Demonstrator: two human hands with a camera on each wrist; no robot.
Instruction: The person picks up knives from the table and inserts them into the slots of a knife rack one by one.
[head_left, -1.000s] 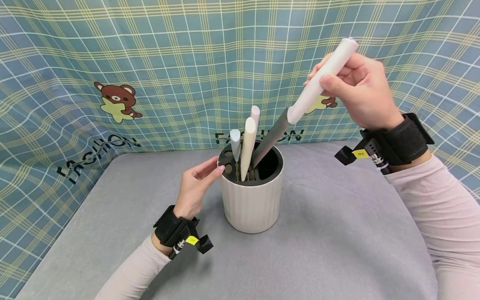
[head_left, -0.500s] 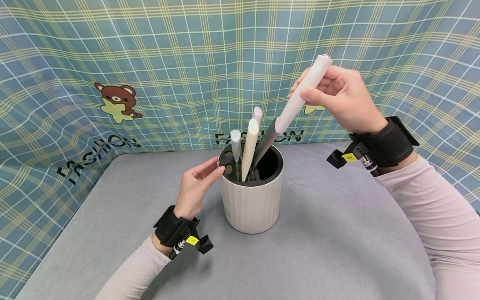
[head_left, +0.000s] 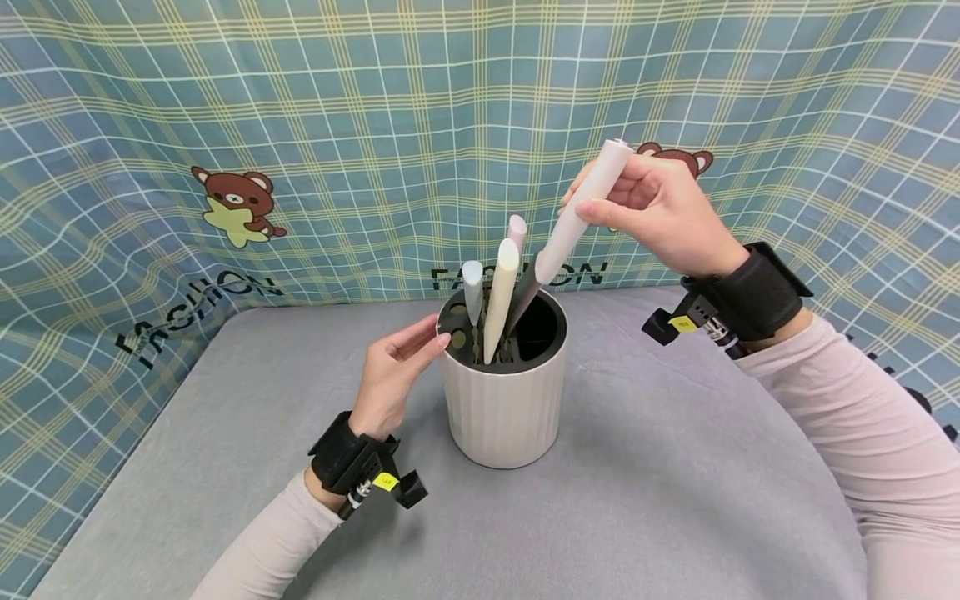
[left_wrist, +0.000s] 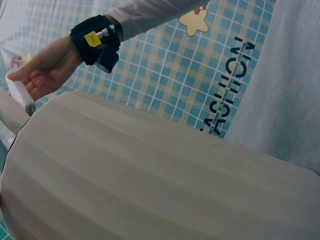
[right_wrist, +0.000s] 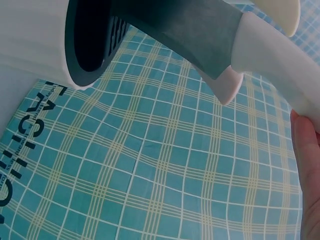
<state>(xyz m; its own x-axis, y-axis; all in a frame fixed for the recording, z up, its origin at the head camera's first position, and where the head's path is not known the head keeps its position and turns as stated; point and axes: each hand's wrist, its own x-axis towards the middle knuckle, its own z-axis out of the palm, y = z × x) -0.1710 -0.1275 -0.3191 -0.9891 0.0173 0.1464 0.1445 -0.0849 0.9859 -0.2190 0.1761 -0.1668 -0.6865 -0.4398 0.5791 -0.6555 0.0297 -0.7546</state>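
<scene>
A round knife block (head_left: pixel 506 421) with ribbed off-white sides and a dark slotted top stands upright on the table. My left hand (head_left: pixel 390 371) rests on its left rim, fingers and thumb fairly straight; the left wrist view does not show the fingers. In my right hand (head_left: pixel 663 212) is a kitchen knife (head_left: pixel 573 221), its white handle pinched between thumb and fingers. The broad grey blade (right_wrist: pixel 200 37) slants down into the block, its tip hidden inside. Beside it in the block stand a cream handle (head_left: pixel 500 296), a pink handle (head_left: pixel 516 227) and a pale blue handle (head_left: pixel 472 287).
Grey cloth covers the table (head_left: pixel 660 467). A blue checked curtain (head_left: pixel 420 150) with printed bears hangs close behind and at both sides. On the block's top, a dark opening (head_left: pixel 542 325) lies at the right and small round holes at the left.
My right hand has moved down and left with the knife, and its blade has sunk deeper into the block. The left hand and the block have stayed in place.
</scene>
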